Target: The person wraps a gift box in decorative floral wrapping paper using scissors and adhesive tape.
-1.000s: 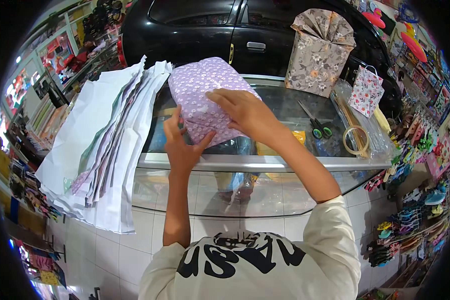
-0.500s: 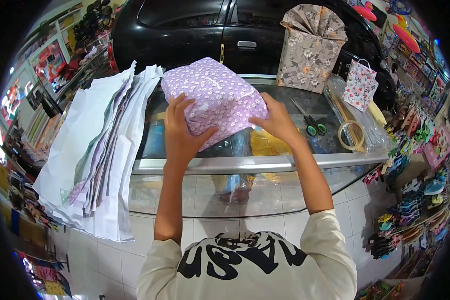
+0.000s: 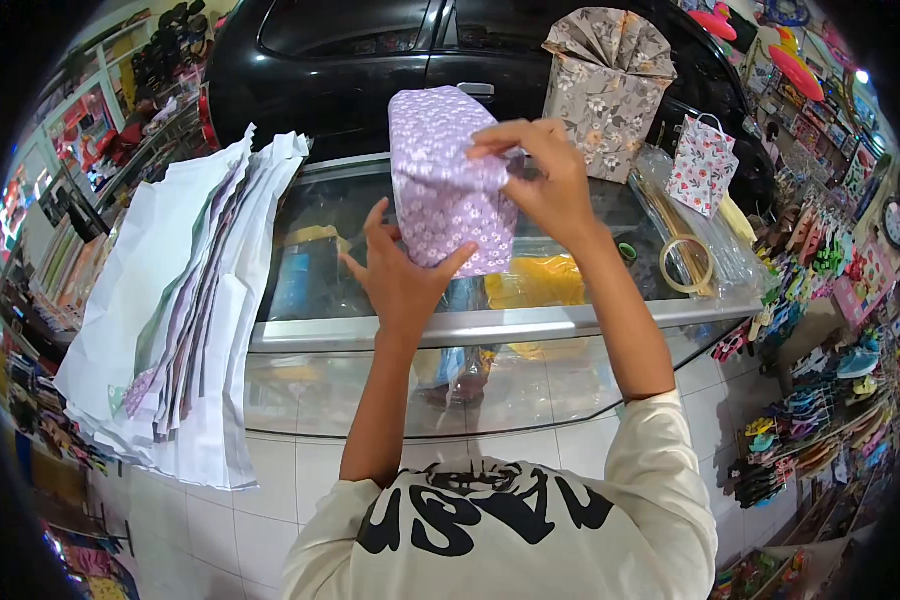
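A box-shaped gift package (image 3: 455, 215) in lilac paper with white flowers stands over the glass counter, with a fold of paper at its upper front. My left hand (image 3: 405, 285) steadies its lower left side, thumb against the front and fingers spread. At the upper right, my right hand (image 3: 550, 180) is closed in a pinch on the paper's edge. Motion blurs the paper and fingertips there. Behind my right forearm, scissors are mostly hidden; a bit of green handle (image 3: 627, 251) shows.
White and patterned paper sheets (image 3: 185, 310) hang over the counter's left side. To the right are a grey floral bag (image 3: 605, 110), a small floral bag (image 3: 703, 165) and a tape roll (image 3: 687, 265). A metal edge (image 3: 510, 325) borders the counter; a black car (image 3: 350, 80) stands behind.
The package has turned so its narrower side faces me. My right hand has moved up from its right side to the paper at the upper front. My left hand has shifted right and lower.
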### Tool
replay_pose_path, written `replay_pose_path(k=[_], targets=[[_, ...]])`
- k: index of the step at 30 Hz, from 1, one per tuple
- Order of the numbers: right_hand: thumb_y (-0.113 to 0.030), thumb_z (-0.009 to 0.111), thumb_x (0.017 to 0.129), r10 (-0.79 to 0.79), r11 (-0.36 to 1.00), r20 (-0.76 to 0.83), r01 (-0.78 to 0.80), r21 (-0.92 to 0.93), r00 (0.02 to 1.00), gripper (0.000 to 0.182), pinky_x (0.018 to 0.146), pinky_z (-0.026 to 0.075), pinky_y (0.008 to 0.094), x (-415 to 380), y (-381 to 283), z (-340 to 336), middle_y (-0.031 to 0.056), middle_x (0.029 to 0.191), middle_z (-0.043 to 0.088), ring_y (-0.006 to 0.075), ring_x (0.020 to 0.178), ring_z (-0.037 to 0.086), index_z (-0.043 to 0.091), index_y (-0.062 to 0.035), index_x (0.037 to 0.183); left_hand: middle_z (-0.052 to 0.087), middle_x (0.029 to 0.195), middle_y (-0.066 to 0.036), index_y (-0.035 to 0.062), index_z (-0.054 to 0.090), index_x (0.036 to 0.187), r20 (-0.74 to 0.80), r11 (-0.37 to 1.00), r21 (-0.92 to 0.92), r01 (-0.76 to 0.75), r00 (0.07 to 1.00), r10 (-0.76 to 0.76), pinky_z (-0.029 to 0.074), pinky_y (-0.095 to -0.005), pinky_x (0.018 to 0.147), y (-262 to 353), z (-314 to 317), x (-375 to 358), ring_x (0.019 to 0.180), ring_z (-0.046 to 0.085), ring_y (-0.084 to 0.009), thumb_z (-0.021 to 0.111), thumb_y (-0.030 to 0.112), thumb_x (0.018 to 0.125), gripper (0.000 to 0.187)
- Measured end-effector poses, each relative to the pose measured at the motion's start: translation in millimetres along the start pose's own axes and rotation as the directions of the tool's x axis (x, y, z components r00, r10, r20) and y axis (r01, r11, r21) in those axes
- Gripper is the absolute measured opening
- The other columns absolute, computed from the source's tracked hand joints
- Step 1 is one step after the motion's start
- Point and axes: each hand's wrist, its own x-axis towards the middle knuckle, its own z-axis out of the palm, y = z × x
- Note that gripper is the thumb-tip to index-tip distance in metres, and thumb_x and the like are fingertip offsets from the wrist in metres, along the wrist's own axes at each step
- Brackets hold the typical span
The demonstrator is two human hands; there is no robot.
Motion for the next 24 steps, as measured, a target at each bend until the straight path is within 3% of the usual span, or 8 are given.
replay_pose_path(k=[4, 7, 8, 11, 12, 15, 18, 24], targets=[[0.008, 0.059, 0.062, 0.047, 0.979, 0.002, -0.046, 0.199, 0.999, 0.035, 0.079, 0.047, 0.0288, -13.4, 7.1, 9.1, 0.0071, 0.09, 0.068, 0.0191, 0.083, 0.064, 0.066, -0.0014, 0.094, 0.045, 0.125, -0.017, 0.0078, 0.03, 0.134, -0.248, 0.936, -0.082, -0.343, 0.917, 0.314, 0.011, -0.0577, 0.108, -8.9, -0.5, 4.1, 0.121, 0.043, -0.0314, 0.084, 0.05, 0.053, 0.105], [0.008, 0.058, 0.062, 0.051, 0.965, 0.008, -0.051, 0.255, 0.999, 0.034, 0.08, 0.049, 0.0293, -15.0, 12.1, 11.8, 0.0087, 0.09, 0.067, 0.0199, 0.084, 0.064, 0.065, -0.0001, 0.095, 0.036, 0.137, -0.02, 0.0096, 0.031, 0.133, -0.243, 0.748, -0.253, -0.613, 0.789, 0.564, 0.013, -0.0562, 0.109, 5.2, -30.6, 37.6, 0.132, 0.029, -0.0358, 0.085, 0.043, 0.056, 0.1], [0.008, 0.059, 0.063, 0.043, 0.968, -0.003, -0.041, 0.247, 0.999, 0.034, 0.08, 0.047, 0.0295, -15.2, 12.7, 12.8, 0.0079, 0.09, 0.066, 0.0199, 0.084, 0.064, 0.065, -0.0013, 0.094, 0.042, 0.137, -0.015, 0.0108, 0.043, 0.129, -0.226, 0.722, -0.175, -0.67, 0.741, 0.632, 0.018, -0.0542, 0.109, 21.8, -44.8, 47.0, 0.132, 0.032, -0.035, 0.084, 0.029, 0.061, 0.081], [0.005, 0.06, 0.063, 0.019, 0.978, -0.004, -0.018, 0.208, 1.0, 0.031, 0.081, 0.045, 0.0301, -14.4, 11.9, 13.3, 0.0062, 0.09, 0.066, 0.0204, 0.085, 0.062, 0.064, -0.0034, 0.093, 0.057, 0.124, -0.011, 0.0082, 0.059, 0.116, 0.058, 0.566, -0.022, -0.824, 0.564, 0.824, 0.022, -0.0489, 0.109, 18.1, -54.0, 89.9, 0.121, 0.047, -0.0296, 0.079, 0.014, 0.062, 0.058], [0.004, 0.061, 0.063, 0.015, 0.983, 0.014, -0.017, 0.184, 1.0, 0.03, 0.081, 0.045, 0.0305, -13.8, 11.4, 9.3, 0.0062, 0.091, 0.065, 0.0209, 0.086, 0.062, 0.064, -0.0033, 0.092, 0.067, 0.105, -0.007, 0.0083, 0.069, 0.102, 0.179, 0.592, -0.171, -0.787, 0.566, 0.805, 0.029, -0.046, 0.107, 18.1, -57.1, 95.2, 0.109, 0.058, -0.0261, 0.072, 0.0, 0.063, 0.04], [0.002, 0.062, 0.064, -0.008, 0.99, -0.021, 0.011, 0.138, 1.0, 0.029, 0.082, 0.045, 0.0308, -12.8, 17.9, 5.2, 0.0066, 0.094, 0.065, 0.0216, 0.09, 0.06, 0.065, -0.0039, 0.092, 0.069, 0.1, -0.004, 0.0091, 0.07, 0.095, 0.111, 0.619, -0.32, -0.717, 0.621, 0.776, 0.043, -0.0376, 0.096, 9.1, -46.2, 98.6, 0.101, 0.063, -0.0235, 0.071, -0.002, 0.064, 0.033], [0.001, 0.062, 0.064, 0.025, 0.982, 0.006, -0.026, 0.189, 1.0, 0.029, 0.083, 0.044, 0.031, -20.0, 25.6, 6.1, 0.0069, 0.094, 0.065, 0.0219, 0.092, 0.058, 0.066, -0.0055, 0.092, 0.069, 0.099, -0.005, 0.0084, 0.071, 0.095, 0.038, 0.556, -0.367, -0.746, 0.585, 0.81, 0.049, -0.0315, 0.086, 7.7, -42.6, 98.4, 0.097, 0.064, -0.023, 0.068, -0.006, 0.062, 0.036], [0.002, 0.059, 0.065, 0.002, 0.974, 0.033, -0.009, 0.228, 0.999, 0.028, 0.079, 0.045, 0.0301, -19.0, 30.1, 6.1, 0.006, 0.089, 0.065, 0.0203, 0.087, 0.057, 0.071, -0.0079, 0.089, 0.07, 0.097, -0.006, 0.0096, 0.072, 0.096, 0.07, 0.554, -0.452, -0.699, 0.591, 0.804, 0.048, -0.031, 0.085, 6.5, -42.8, 102.7, 0.095, 0.064, -0.0218, 0.068, -0.006, 0.06, 0.039]])
